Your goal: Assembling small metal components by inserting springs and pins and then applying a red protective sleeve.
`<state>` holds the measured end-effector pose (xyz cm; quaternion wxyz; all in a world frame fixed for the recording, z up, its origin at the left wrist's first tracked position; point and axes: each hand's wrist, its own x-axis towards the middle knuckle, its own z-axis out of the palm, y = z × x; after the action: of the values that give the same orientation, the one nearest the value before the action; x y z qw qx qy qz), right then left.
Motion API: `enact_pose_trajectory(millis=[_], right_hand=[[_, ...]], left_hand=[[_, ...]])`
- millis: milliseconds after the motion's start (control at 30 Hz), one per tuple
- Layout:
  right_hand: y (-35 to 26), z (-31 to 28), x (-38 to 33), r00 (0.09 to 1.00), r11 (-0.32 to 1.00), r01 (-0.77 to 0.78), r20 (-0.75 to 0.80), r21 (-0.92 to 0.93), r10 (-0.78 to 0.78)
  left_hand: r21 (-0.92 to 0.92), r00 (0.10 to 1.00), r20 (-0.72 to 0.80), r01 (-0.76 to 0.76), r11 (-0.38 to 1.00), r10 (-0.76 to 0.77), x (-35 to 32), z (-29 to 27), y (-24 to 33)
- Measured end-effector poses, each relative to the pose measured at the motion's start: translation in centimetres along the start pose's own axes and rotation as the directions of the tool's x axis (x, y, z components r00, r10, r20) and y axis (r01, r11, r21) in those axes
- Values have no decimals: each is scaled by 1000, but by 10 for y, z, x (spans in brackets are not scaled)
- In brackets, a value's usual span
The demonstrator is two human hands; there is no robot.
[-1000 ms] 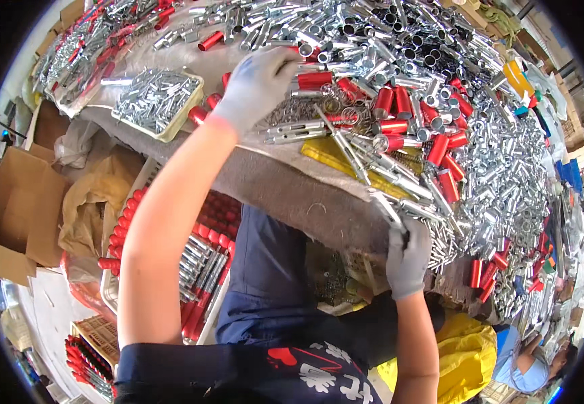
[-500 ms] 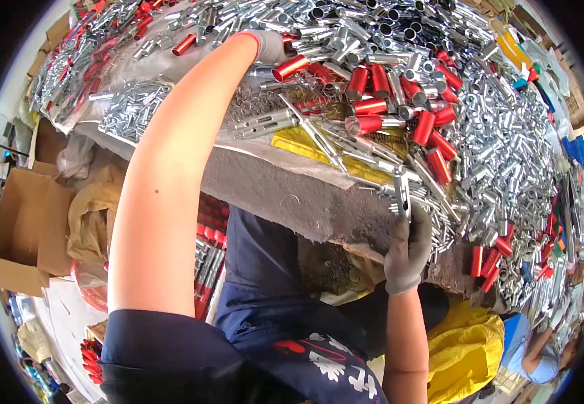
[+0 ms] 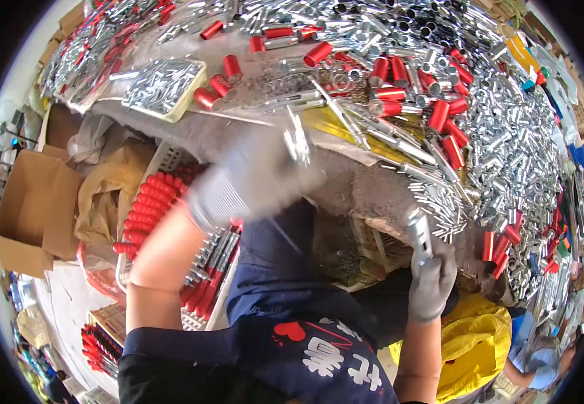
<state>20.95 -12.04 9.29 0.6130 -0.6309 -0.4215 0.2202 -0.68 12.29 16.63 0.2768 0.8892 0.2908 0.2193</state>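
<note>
Silver metal tube point(image 3: 418, 232) stands upright in your right hand point(image 3: 432, 283), gloved fingers clamped round it just below the worktop point(image 3: 366, 188) edge. Your left hand point(image 3: 251, 178), gloved and motion-blurred, pinches a small shiny metal piece point(image 3: 299, 141) near the red caps point(image 3: 440, 114).

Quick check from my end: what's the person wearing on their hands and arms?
Both hands wear grey knit work gloves: the left hand is motion-blurred, with a ribbed cuff at the wrist; the right hand shows the same grey fabric. Both forearms are bare below short dark navy sleeves. No watch or bands are visible.
</note>
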Motion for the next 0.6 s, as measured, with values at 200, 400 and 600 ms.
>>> enact_pose_trajectory(millis=[200, 400, 600], right_hand=[[-57, 22, -8, 864, 756, 400, 488, -518, -123], [-60, 74, -5, 713, 862, 444, 679, -244, -175], [-17, 72, 97, 859, 481, 493, 318, -725, -400]], left_hand=[[-397, 979, 135, -85, 914, 150, -88, 81, 20], [-501, 905, -105, -406, 764, 412, -122, 146, 35], [-826, 995, 48, 90, 557, -89, -83, 100, 26]])
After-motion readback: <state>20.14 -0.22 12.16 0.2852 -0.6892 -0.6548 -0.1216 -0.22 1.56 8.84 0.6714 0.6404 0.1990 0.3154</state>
